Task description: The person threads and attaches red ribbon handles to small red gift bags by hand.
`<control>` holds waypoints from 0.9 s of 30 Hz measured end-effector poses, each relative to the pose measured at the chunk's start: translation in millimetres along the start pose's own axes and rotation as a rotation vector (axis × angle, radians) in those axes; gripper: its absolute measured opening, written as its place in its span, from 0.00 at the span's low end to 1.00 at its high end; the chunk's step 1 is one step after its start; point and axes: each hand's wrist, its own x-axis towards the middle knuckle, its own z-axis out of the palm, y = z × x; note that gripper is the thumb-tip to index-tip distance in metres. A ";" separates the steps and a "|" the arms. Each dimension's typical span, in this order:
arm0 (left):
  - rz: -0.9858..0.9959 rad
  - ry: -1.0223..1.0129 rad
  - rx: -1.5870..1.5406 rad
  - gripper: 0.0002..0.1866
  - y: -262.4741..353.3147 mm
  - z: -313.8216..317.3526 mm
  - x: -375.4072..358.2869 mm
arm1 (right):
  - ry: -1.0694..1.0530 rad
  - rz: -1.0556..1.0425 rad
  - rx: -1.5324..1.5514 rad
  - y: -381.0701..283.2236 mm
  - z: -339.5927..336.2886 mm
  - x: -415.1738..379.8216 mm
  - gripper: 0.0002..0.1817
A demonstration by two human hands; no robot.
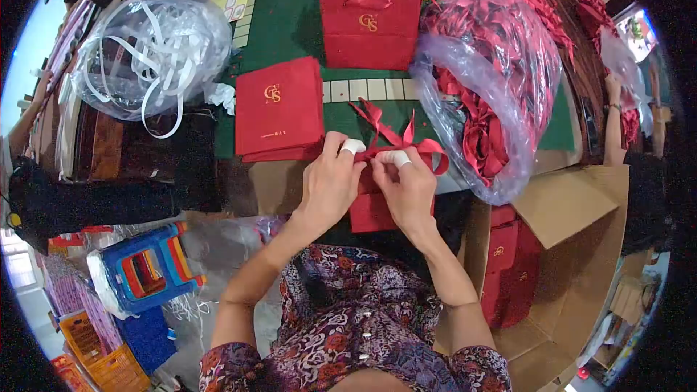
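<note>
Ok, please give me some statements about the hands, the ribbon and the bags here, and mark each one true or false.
1. Both hands, the left hand and the right hand, hold a red ribbon. True.
2. The ribbon is white. False: it is red; the white strips lie in a clear bag at the upper left.
3. A flat stack of red bags with a gold logo lies beside the left hand. True.
4. The cardboard box at the right holds blue bags. False: the bags in it are red.
5. A red bag stands upright on the green table. True.
6. The fingertips are bare. False: white tape covers at least two fingertips.
</note>
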 end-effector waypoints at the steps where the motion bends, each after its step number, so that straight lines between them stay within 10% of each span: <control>1: 0.001 0.010 -0.022 0.13 0.0 -1.0 0.5 | -0.002 -0.001 0.001 -0.8 -0.9 -1.0 0.08; 27: -0.033 0.104 -0.287 0.05 2.5 5.4 -15.2 | 0.095 -0.056 -0.009 -11.2 4.0 -17.2 0.08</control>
